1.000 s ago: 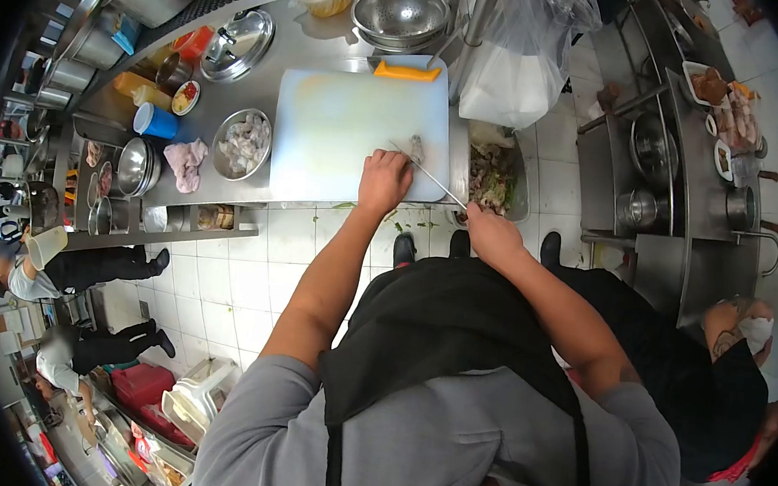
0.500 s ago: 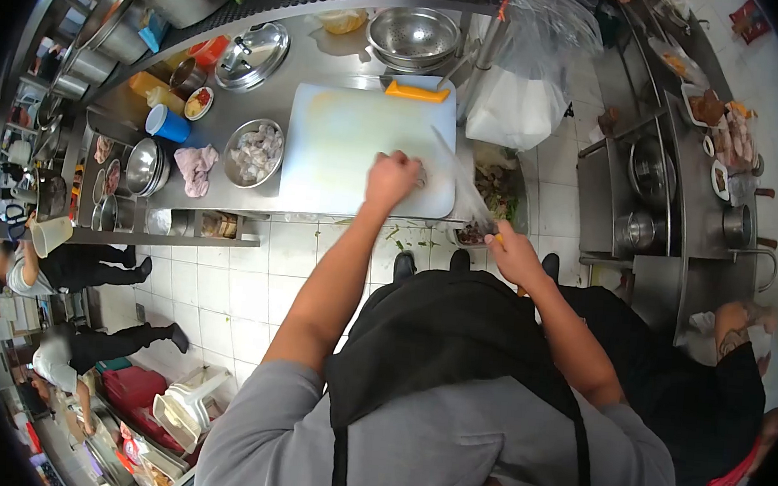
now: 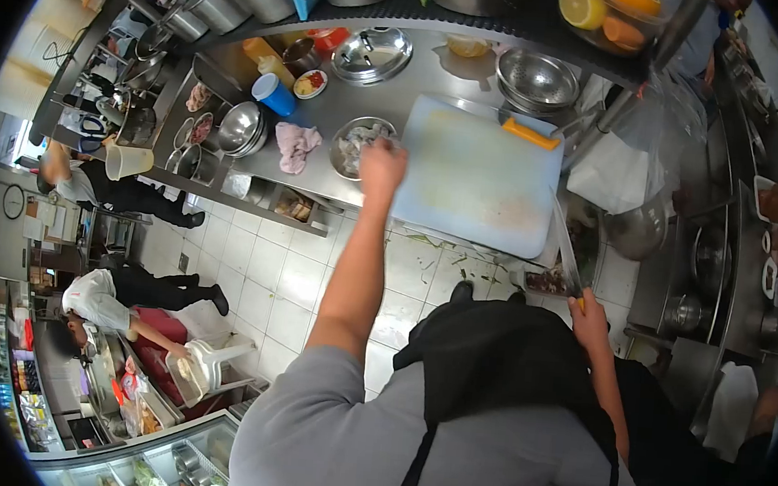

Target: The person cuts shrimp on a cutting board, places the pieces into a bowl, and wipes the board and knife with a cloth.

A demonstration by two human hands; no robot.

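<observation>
My left hand point(image 3: 383, 163) is over the right side of a steel bowl point(image 3: 334, 158). The bowl holds pale, greyish pieces that look like raw shrimp point(image 3: 358, 143). Its fingers are curled together and point down into the bowl; what they pinch, if anything, is hidden. A kitchen knife point(image 3: 566, 246) is gripped by its yellow handle in my right hand point(image 3: 591, 319). The blade points up and away, beside the right edge of the white cutting board point(image 3: 468, 172). Wet smears mark the board. A second yellow-handled knife point(image 3: 531, 134) lies across its far edge.
Left of the bowl are a pink cloth point(image 3: 296, 147), a blue cup point(image 3: 274, 95) and stacked steel bowls point(image 3: 243, 128). Behind the board stands a colander point(image 3: 537, 79). A plastic bag point(image 3: 638, 157) hangs at right. Two people point(image 3: 115, 299) point(image 3: 92, 179) work at left.
My left hand has gone from the board to the bowl at its left. The knife stays in my right hand, off the board's right side. My view has turned.
</observation>
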